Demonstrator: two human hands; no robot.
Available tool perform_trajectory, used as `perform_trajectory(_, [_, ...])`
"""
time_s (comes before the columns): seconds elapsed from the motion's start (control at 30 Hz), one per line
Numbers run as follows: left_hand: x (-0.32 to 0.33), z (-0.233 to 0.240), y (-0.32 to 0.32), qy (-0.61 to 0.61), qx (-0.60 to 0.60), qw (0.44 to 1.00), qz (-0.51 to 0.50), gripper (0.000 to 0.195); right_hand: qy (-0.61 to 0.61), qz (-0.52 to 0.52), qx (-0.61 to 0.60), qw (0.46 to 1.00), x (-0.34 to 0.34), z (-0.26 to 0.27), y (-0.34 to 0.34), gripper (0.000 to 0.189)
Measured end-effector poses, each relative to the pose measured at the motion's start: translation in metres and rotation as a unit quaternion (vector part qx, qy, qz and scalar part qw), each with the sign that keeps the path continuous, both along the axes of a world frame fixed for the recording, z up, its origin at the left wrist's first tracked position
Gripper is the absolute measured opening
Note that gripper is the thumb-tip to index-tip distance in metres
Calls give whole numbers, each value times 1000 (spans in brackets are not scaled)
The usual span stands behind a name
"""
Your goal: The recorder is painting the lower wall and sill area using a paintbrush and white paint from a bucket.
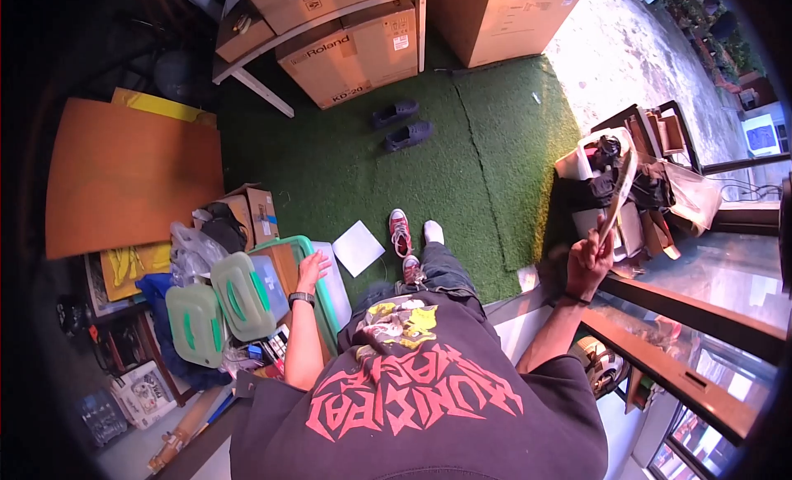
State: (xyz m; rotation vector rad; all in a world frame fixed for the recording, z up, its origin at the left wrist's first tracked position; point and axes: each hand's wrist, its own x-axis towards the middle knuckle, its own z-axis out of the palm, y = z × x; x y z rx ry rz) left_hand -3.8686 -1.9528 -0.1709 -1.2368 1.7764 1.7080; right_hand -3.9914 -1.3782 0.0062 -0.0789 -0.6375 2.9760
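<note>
My right hand (591, 262) is raised on the right with its fingers closed around the lower end of a long, pale, curved strip (620, 189); its material is unclear. On the left, my left hand (313, 271) has its fingers apart over the green rim of a plastic storage bin (331, 306); whether it touches the rim cannot be told. A white square sheet (358, 248) lies on the green artificial turf beside the bin. One of my feet wears a white sock (434, 232), and red sneakers (400, 233) are beside it.
Translucent lidded boxes (242, 296), a plastic bag (192, 254) and an orange board (133, 176) crowd the left. Dark blue clogs (408, 136) lie ahead, before a cardboard box (352, 62) under a table. Bags and cartons (625, 229) are piled by the sliding door frame (674, 368) at right.
</note>
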Motion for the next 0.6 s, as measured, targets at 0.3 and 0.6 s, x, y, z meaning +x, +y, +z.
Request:
perform_trajectory(0.3, [-58,-22,-59,-125,-12,992,-8,53,6,-35,46,998,-122,29,-22,41])
perform_trajectory(0.6, [-193,-66,-177,-191,-3,971,-141,38,49,-158,-34,986,-183,16,-102,43])
